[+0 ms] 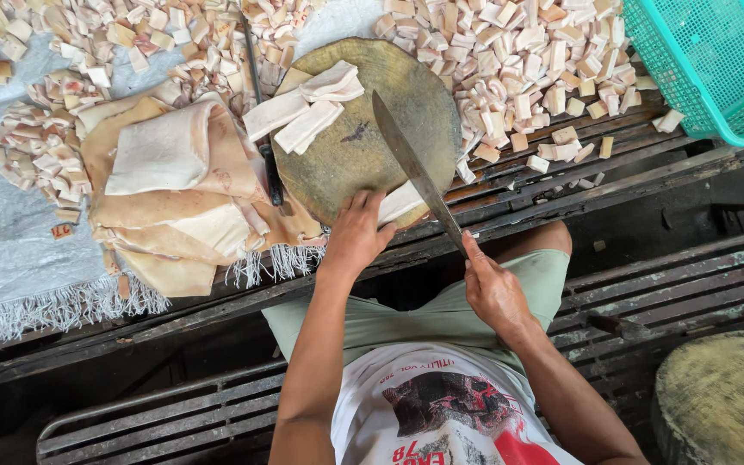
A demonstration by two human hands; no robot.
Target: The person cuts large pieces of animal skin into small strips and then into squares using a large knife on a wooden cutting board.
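Note:
A round, worn wooden chopping block (363, 146) lies in front of me. My right hand (492, 288) grips the handle of a long knife (411, 164), whose blade slants across the block. My left hand (356, 232) presses down on a pale strip of pork skin (402, 202) at the block's near edge, right beside the blade. Several more pale strips (303, 108) rest on the block's far left part.
Large folded sheets of pork skin (174, 189) are stacked left of the block. Small cut cubes (518, 69) are heaped behind and to the right, and more lie at far left. A teal plastic basket (716, 60) stands at top right. A second round block (721, 396) sits at bottom right.

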